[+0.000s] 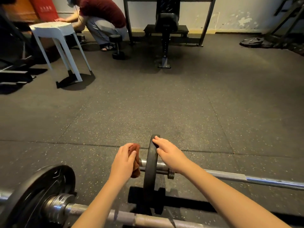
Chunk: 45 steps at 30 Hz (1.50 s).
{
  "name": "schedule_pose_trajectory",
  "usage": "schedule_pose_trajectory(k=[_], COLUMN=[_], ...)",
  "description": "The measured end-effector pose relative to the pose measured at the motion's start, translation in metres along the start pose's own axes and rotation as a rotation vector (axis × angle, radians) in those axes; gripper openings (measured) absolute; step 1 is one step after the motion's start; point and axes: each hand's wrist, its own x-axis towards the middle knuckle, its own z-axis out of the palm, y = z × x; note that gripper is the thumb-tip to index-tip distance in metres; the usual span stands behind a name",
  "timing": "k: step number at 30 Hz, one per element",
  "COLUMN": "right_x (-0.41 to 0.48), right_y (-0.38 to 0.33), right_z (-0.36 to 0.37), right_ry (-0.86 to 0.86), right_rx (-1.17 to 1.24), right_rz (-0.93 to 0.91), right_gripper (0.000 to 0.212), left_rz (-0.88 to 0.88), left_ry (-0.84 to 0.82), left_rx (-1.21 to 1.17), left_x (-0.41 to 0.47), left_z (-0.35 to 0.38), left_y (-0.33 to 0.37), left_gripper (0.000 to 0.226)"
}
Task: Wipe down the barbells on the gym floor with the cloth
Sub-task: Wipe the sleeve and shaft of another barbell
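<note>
The left hand (123, 160) grips a bunched reddish-brown cloth (134, 148) and holds it against the bar's end, just left of the upright plate (150, 175). The right hand (167, 152) lies on that plate's rim, fingers fairly straight. This barbell (263, 181) lies on the rubber floor (164, 104). A second barbell (148, 218) lies nearer, under both forearms. Farther back, a person (102, 15) crouches by a white stool (54, 28).
</note>
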Motion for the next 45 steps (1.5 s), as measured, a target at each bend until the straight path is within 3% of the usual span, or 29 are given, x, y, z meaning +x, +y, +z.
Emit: schedule_pose_trajectory(k=[5,12,23,27,30,34,39,42,43,45], right_x=[-0.025,-0.061,-0.071,-0.062,-0.053,-0.033,-0.009,-0.006,-0.006,-0.005], right_y=[0.011,0.041,0.107,0.117,0.114,0.103,0.075,0.078,0.081,0.091], right_z=[-0.014,-0.019,-0.029,-0.016,-0.005,0.014,0.036,0.045,0.044,0.04], right_ry=[-0.028,0.061,0.2,0.145,0.111,0.075,0.18,0.227,0.213,0.215], right_rx=[0.09,0.215,0.277,0.266,0.265,0.275,0.37,0.288,0.252,0.232], right_rz=[0.039,0.158,0.285,0.289,0.266,0.191,0.192,0.148,0.126,0.151], right_gripper=[0.047,0.045,0.038,0.04,0.042,0.048,0.043,0.06,0.06,0.038], left_rz=[0.15,0.431,0.522,0.487,0.546,0.743,0.578,0.529,0.529,0.53], left_ry=[-0.027,-0.193,-0.242,-0.341,-0.389,-0.249,-0.055,-0.043,-0.035,-0.024], left_rx=[-0.035,0.221,0.759,0.948,0.951,0.976,0.859,0.782,0.765,0.754], left_x=[-0.009,-0.008,0.016,0.018,0.019,0.019,0.021,0.019,0.017,0.017], left_z=[-0.02,0.003,0.093,0.105,0.103,0.088,0.068,0.069,0.068,0.065], left_y=[0.052,0.093,0.107,0.092,0.082,0.078,0.067,0.069,0.069,0.069], left_gripper=[0.028,0.043,0.035,0.042,0.05,0.046,0.047,0.046,0.045,0.046])
